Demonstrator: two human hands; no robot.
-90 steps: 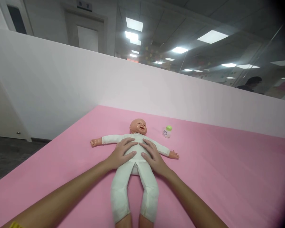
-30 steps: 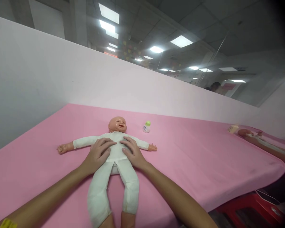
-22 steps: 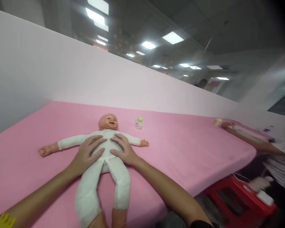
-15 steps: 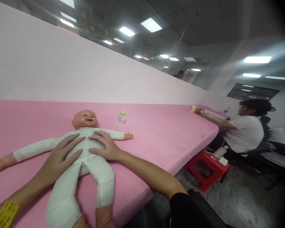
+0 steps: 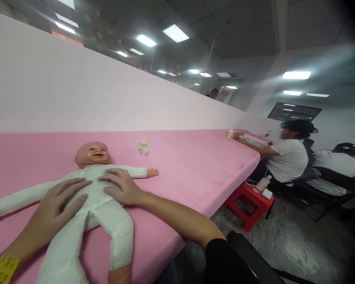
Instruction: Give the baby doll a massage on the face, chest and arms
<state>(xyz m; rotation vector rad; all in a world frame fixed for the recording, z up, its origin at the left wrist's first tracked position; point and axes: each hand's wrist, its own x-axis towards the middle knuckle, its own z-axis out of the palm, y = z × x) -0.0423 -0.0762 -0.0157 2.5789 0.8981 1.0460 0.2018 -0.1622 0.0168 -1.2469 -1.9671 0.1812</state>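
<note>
Nearest the camera, the left hand point(image 5: 51, 207) lay flat with fingers spread on the belly of the soft baby doll in a white cloth suit point(image 5: 85, 205), a yellow band point(image 5: 0, 270) showing at its wrist. Just beside it, at about 2 o'clock from it, the right hand point(image 5: 121, 187) rested palm down with fingers spread on the doll's chest, gripping nothing. The doll lay on its back on the pink padded surface point(image 5: 189, 165), arms stretched out to both sides, legs pointing toward 6 o'clock, and its bare plastic head toward 12 o'clock. The right forearm crossed the surface's near edge, ending in a black sleeve point(image 5: 225, 260).

Beyond the doll's head, at roughly 1 o'clock and apart from it, a small white bottle with a green cap point(image 5: 142, 148) stood upright. Nothing lay between it and the hands except the doll's outstretched arm.

Farther off at 2 o'clock, a red plastic stool point(image 5: 247, 203) stood on the floor beside the surface, carrying small white devices. Past it a person in a white shirt point(image 5: 286, 156) sat with an arm on the far end of the surface, near a small pale container point(image 5: 230, 133). A white partition wall point(image 5: 91, 98) ran along the back.
</note>
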